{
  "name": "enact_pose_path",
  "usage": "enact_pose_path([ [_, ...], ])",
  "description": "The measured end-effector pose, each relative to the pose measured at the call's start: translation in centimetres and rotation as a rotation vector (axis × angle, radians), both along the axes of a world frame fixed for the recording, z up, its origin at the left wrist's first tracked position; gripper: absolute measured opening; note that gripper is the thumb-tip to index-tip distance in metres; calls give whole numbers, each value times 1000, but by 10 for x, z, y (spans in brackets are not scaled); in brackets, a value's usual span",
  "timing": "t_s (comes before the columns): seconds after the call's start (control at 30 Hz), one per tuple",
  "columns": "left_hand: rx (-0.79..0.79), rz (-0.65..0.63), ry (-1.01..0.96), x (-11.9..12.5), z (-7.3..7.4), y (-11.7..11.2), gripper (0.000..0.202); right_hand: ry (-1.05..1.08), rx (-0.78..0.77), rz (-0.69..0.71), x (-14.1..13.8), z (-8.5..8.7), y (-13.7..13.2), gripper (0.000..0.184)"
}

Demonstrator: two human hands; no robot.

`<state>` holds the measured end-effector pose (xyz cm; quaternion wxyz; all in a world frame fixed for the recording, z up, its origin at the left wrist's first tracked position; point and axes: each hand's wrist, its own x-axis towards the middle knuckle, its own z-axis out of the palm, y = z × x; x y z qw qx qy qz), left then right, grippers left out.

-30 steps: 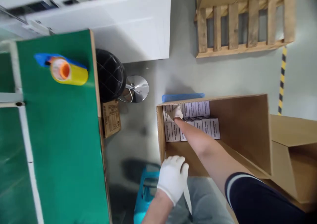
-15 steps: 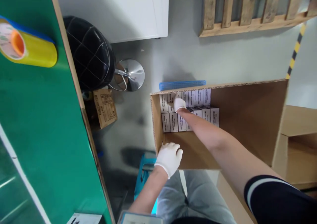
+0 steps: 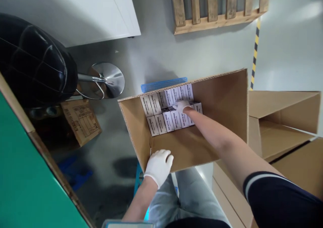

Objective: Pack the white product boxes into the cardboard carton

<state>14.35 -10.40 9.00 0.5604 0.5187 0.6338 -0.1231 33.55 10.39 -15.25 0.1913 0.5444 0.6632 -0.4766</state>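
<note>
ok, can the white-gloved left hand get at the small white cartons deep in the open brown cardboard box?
Probably yes: left hand grips the brown cardboard box near rim, top open; only the right hand and forearm sit over the white cartons.

Open carton (image 3: 227, 97) top, bare floor right of small boxes (image 3: 171, 113) (walls around).

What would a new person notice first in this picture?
The deep cardboard carton at centre draws the eye, with rows of small white boxes packed at its bottom. The right hand reaches down onto them, while the left hand grips the carton's near edge. A black stool stands at left.
</note>
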Motion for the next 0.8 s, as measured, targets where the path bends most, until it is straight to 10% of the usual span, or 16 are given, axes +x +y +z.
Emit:
enact_pose_path([
  [0.23, -86, -232, 11, 31, -29, 49, 22, -23, -88, 37, 70, -7, -9, 60],
  [0.43, -34, -329, 159, 44, -128, 137, 23, -4, -36, 61, 76, -16, -6, 54],
  [0.57, 43, -343, 122, 32, -192, 152, 54, -3, -5, 74, 96, -22, -7, 51],
  [0.8, -35, -327, 80, 45, -246, 158, 46, -47, -1, 85, 102, -8, -10, 53],
])
